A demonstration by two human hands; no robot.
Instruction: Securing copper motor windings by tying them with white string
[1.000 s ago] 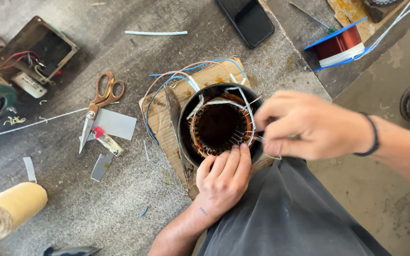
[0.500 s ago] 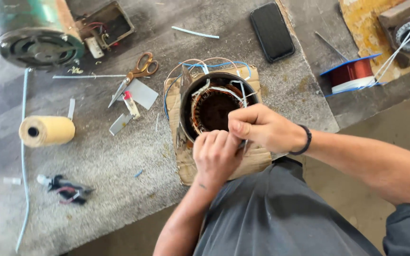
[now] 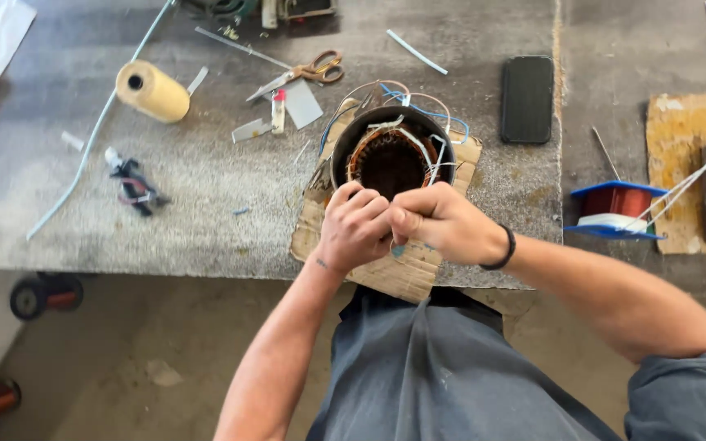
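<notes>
Yellow tape roll (image 3: 152, 91) lies on the grey workbench (image 3: 206, 204) at upper left, with scissors (image 3: 304, 72) to its right near the top edge. At centre frame a black motor stator (image 3: 391, 153) with copper windings stands on a cardboard sheet (image 3: 406, 273), loose wires looping around its rim. The left hand (image 3: 355, 227) is curled shut against the stator's near rim; what it pinches cannot be determined. The right hand (image 3: 444, 222), touching the left, is likewise closed, contents hidden. A black phone (image 3: 527, 99) lies upper right; a blue-flanged copper wire spool (image 3: 617, 209) sits at right.
</notes>
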